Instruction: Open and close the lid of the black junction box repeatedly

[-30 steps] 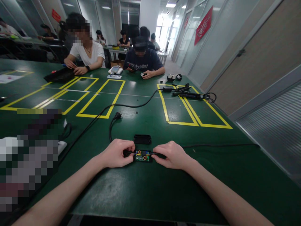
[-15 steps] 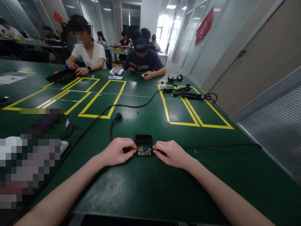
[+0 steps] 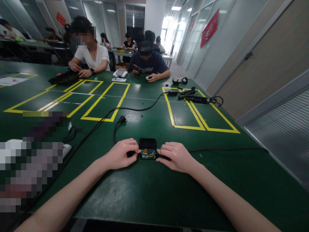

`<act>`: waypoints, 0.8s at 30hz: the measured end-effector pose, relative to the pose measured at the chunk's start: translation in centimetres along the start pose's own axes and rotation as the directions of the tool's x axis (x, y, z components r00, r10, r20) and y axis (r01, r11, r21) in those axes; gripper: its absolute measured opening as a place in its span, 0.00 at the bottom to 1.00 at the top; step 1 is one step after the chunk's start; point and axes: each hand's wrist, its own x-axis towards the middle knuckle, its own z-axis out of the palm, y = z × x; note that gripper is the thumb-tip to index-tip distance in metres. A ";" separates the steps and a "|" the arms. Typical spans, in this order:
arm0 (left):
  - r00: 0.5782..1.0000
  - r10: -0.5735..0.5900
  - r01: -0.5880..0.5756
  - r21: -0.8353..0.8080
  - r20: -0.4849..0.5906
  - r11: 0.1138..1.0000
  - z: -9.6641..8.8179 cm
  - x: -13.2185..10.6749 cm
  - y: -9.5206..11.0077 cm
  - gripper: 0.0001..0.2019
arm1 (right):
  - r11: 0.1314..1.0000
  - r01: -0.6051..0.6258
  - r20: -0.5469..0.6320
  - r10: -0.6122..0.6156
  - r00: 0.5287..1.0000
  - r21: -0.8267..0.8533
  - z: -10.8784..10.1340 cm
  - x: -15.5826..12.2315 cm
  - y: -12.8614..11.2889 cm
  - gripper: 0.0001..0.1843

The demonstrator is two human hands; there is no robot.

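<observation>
the green counter runs flat under everything, and the yellow tape boxes are well beyond your fingers. one black cord trails off to the right from under your right hand. another loops away from your left hand out to a plug farther off.

your left hand and right hand sit knuckles up, facing each other and about level, with just a small gap between them. just past your fingertips, on the far side from you, the black case half lies flat with its long axis left to right.

the bit that matters is the circuit board. it sits right in that gap, long axis running straight from one set of fingers to the other and parallel to the case half, so neither hand is nearer. its far edge is touching the case half or just short of it, can't tell which.

your left fingers are closed narrow on the board's left end, thumb tucked below. your right fingers are pinched in on its right end where the cord comes in. can't make out if the pads are on the board edge itself or on the cord stub.
</observation>
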 end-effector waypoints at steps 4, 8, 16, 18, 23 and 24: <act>1.000 0.001 -0.001 0.048 -0.004 0.999 -0.2 0.1 -0.1 0.09 | 1.000 0.008 -0.030 -0.009 1.000 -0.014 -0.1 0.2 0.0 0.11; 0.998 0.030 -0.027 0.073 -0.046 0.997 0.0 0.1 -0.2 0.08 | 1.000 -0.003 -0.040 0.004 0.999 0.031 -0.1 0.2 0.0 0.09; 0.969 -0.037 0.084 0.183 -0.246 0.980 0.3 0.3 -0.7 0.08 | 0.974 -0.223 -0.239 0.212 0.948 -0.023 0.3 0.5 0.2 0.13; 0.967 -0.087 0.135 0.191 -0.238 0.972 0.6 0.3 -0.9 0.10 | 0.959 -0.277 -0.222 0.258 0.940 -0.057 0.8 0.6 0.3 0.15; 0.957 -0.179 0.205 0.097 -0.230 0.974 1.4 0.5 -1.1 0.11 | 0.948 -0.317 -0.178 0.306 0.935 -0.035 1.8 0.7 0.2 0.12; 0.954 -0.192 0.214 0.073 -0.228 0.974 1.4 0.5 -1.1 0.11 | 0.948 -0.319 -0.179 0.312 0.933 -0.014 1.9 0.8 0.1 0.12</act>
